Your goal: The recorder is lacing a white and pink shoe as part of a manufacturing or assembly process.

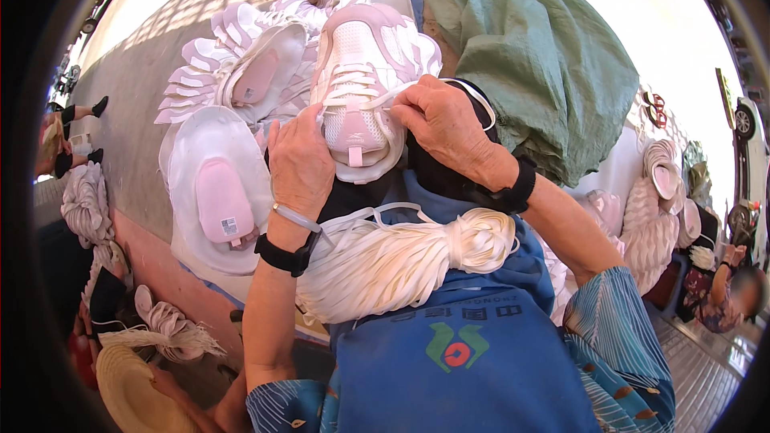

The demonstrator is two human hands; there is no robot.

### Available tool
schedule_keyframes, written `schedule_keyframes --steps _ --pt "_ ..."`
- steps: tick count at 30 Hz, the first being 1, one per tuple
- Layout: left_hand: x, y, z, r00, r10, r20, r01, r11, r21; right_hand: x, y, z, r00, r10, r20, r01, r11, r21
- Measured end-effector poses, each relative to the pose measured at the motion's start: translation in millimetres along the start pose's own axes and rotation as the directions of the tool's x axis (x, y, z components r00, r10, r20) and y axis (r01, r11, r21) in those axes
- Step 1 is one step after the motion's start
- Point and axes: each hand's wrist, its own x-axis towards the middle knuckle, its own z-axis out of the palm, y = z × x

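A white and pink shoe upper [357, 56] lies in front of me, its pink heel tab toward me and white lacing across its middle. My right hand [449, 124] is closed in a pinch on a white shoelace [393, 95] at the upper's right side. At the left edge my left hand [301, 156] is closed, its fingertips gripping the upper beside the lace holes; its palm is hidden. A tied bundle of white shoelaces [385, 265] rests on my lap, over a blue apron [457, 385].
Stacked shoe uppers [212, 64] lie to the left, with a pink-lined one [188, 160] nearer. A green cloth sack [529, 56] bulges at the right. More bundled uppers [654, 216] stand farther right. People sit nearby, one under a straw hat [132, 389] at lower left.
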Motion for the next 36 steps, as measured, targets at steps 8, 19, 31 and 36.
schedule_keyframes --steps 8,19,31,36 --pt "3 5 -5 0.997 0.033 -0.075 -0.038 0.997 -0.067 23 -18 -3 0.973 -0.059 0.224 0.14 0.919 -0.368" --pt "13 15 -15 0.967 0.217 0.136 -0.248 0.925 0.287 -2 -31 -10 0.979 -0.194 0.061 0.196 0.824 -0.532" --pt "22 7 -12 0.936 0.352 0.025 -0.342 0.887 0.31 2 -18 9 0.964 -0.169 0.206 0.257 0.795 -0.549" --pt "26 11 -12 0.935 0.353 0.041 -0.346 0.879 0.329 -1 -8 7 0.901 -0.292 0.322 0.418 0.784 -0.458"
